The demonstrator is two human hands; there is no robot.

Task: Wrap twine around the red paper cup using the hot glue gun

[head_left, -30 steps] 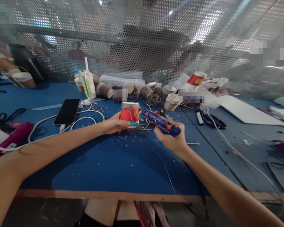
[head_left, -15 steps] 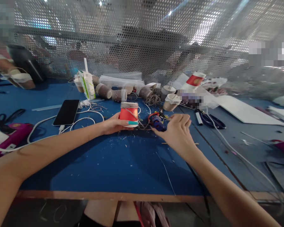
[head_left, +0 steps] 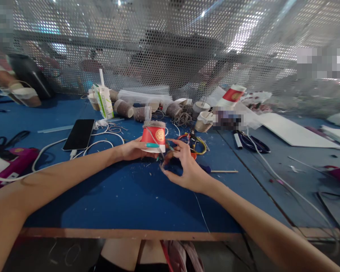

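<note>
My left hand (head_left: 133,149) is wrapped round a red paper cup (head_left: 153,136) with a gold emblem, a teal-nailed thumb lying across its front. Grey-brown twine (head_left: 154,124) is wound round the cup's upper end, and a loose strand runs slantwise down the red side. Close by on the right, my right hand (head_left: 184,166) has its thumb and fingers spread, with the fingertips beside the cup and the hanging strand. The fingertips are slightly blurred, and whether they touch the strand I cannot tell. Behind this hand lies a small tangle of coloured cord (head_left: 198,145).
Several twine-wrapped cups (head_left: 142,113) and a drink carton (head_left: 103,101) stand along the mesh screen. A phone (head_left: 79,134) with a white cable and a purple glue gun (head_left: 18,160) lie left. A thin stick (head_left: 223,171), white board (head_left: 297,130) and cables lie right.
My right hand has come left from the coloured cord to the cup, and its fingers have spread. The coloured cord shows more fully. The cup has turned slightly, bringing its emblem more to the front.
</note>
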